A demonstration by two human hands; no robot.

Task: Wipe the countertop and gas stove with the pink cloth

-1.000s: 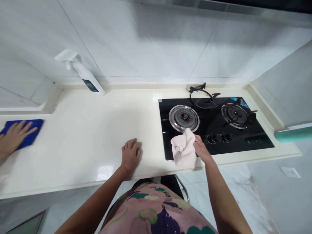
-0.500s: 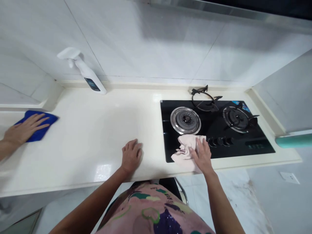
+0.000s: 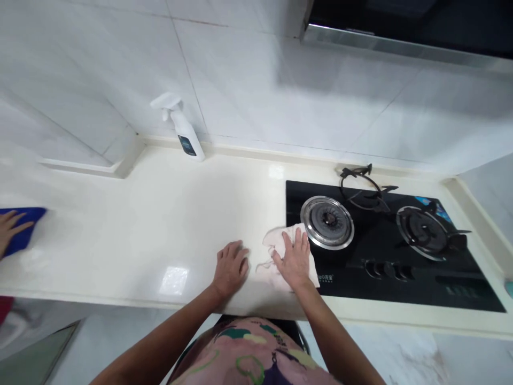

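Nearest, at the front edge of the bench (image 3: pixel 132 235), just left of the hob (image 3: pixel 377 243): the left hand (image 3: pixel 231 267). Lies palm down on the bare surface, fingers stretched out and loosely together, holding nothing.

Just right of it, at the hob's front-left corner: the right hand (image 3: pixel 295 259). Rests flat and wide open, fingers spread, on a pale pink cloth (image 3: pixel 272 240); presses rather than grips. Crumpled, that cloth; straddles the hob's left edge, mostly on the bench, one corner over the black glass. Close to the left hand, no telling whether touching.

On the hob, just beyond the right hand's fingertips: a bare round burner (image 3: pixel 327 222), without a pan support. Further right, a row of knobs (image 3: pixel 387 269) along the hob's front, and behind them a second burner (image 3: pixel 425 230) with its support in place. At the hob's back edge, between the two burners: a loose pan support (image 3: pixel 363 187), partly on the glass, partly on the bench.

Well left of the hob, at the frame's edge: another person's hand (image 3: pixel 8 232), flat on a blue cloth (image 3: pixel 34 215).

Farther back, left of the hob, against the tiled wall (image 3: pixel 260 80): a white spray bottle (image 3: pixel 182 128), upright. Above the hob: the lower edge of a range hood (image 3: pixel 401 24).
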